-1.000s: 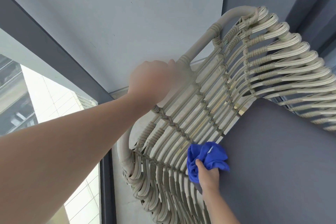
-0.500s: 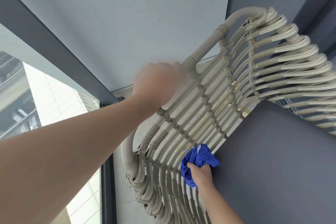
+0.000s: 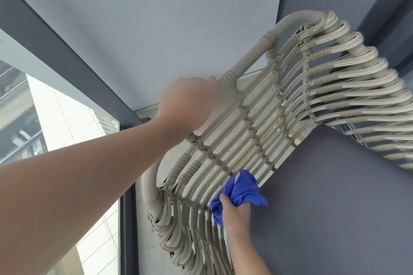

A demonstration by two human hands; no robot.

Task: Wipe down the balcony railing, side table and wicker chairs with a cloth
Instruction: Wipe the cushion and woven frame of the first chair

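1. Head camera view, looking down at a pale wicker chair on a balcony, with both bare arms reaching forward.
2. Left hand is closed in a fist around the chair's curved top rail, fingers wrapped over it (this hand is blurred, so finger detail is unclear).
3. Right hand is lower in the frame, fingers curled tightly around a bunched blue cloth.
4. That cloth is pressed against the woven slats of the chair back, right where the slats meet the grey seat cushion.
5. Chair back is made of parallel cream strands bound by darker wrapped cord, fanning out into looped ends at the upper right and lower left.
6. Behind the chair stands a plain light grey wall.
7. At the left, a dark grey frame borders a glass panel, through which a white tiled building shows outside.
8. Pale floor tiles show through the gaps between the slats.
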